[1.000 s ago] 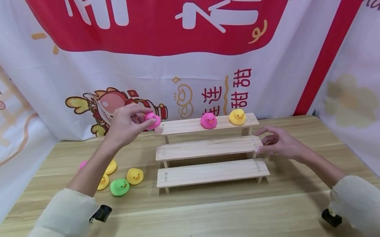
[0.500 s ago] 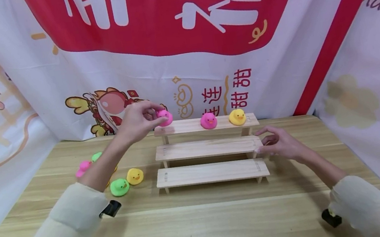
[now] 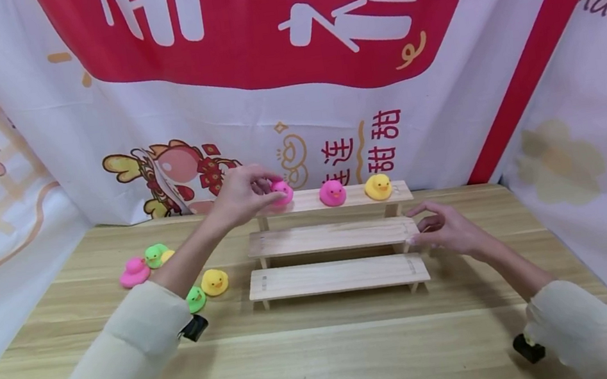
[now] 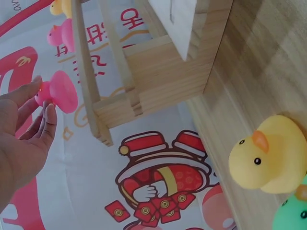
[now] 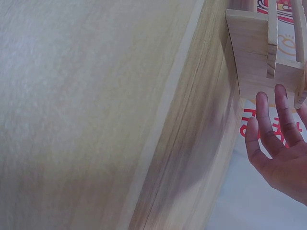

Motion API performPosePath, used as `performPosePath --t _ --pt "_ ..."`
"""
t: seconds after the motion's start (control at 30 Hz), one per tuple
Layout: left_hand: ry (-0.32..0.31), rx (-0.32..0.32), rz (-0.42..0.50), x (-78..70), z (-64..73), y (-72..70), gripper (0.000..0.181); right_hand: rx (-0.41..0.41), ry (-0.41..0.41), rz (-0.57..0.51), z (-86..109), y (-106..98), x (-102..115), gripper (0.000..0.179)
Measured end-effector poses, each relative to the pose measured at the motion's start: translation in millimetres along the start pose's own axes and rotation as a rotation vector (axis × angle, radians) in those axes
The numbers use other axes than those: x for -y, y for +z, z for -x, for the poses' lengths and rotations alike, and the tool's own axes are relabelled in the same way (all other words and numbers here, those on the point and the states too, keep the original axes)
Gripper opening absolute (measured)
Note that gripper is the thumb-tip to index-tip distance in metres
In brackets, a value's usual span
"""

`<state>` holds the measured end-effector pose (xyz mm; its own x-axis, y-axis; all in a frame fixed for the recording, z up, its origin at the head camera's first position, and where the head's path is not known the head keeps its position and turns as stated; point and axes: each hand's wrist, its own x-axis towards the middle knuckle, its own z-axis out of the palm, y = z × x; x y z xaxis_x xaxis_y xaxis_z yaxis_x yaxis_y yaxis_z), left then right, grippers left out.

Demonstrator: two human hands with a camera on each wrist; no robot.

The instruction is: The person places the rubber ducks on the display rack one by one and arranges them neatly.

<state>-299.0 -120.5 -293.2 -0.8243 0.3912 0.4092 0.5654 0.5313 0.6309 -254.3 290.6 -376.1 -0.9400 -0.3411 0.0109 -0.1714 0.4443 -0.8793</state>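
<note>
My left hand [image 3: 245, 191] pinches a pink toy duck [image 3: 282, 194] between thumb and fingers, close over the left part of the top step of a wooden three-step rack [image 3: 333, 276]. The left wrist view shows that pink duck's flat base [image 4: 67, 91] turned toward the step. Another pink duck [image 3: 332, 193] and a yellow duck [image 3: 378, 187] stand on the same step, to the right. My right hand [image 3: 449, 230] holds the right end of the middle step, thumb at its front edge and index finger at its back. Its other fingers [image 5: 268, 129] spread loosely beside the rack.
Left of the rack, several loose ducks lie on the wooden table [image 3: 328, 367]: a pink one [image 3: 134, 273], a green one [image 3: 156, 255] and a yellow one [image 3: 215, 282] among them. My left forearm partly covers this group. A printed cloth [image 3: 246, 113] hangs behind the rack.
My left hand has carried the pink duck rightward, from beside the top step's left end to over its left part, and slightly lower now. The right hand has stayed in place.
</note>
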Motion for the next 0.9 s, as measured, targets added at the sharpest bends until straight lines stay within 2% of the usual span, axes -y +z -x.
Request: performPosePath --t 0.4,0.67,0.9 --pt "0.024 0.016 -0.019 6.0 -4.1 13.3 0.024 0.008 -0.017 0.004 -1.2 -1.2 -1.6 0.050" --pt "0.049 0.006 -0.017 11.9 -5.2 15.2 0.024 0.004 -0.007 0.012 -1.9 -0.7 1.1 0.051" --pt "0.044 0.000 0.004 12.4 -5.5 16.8 0.026 0.004 -0.003 0.011 -0.6 -0.1 1.9 0.051"
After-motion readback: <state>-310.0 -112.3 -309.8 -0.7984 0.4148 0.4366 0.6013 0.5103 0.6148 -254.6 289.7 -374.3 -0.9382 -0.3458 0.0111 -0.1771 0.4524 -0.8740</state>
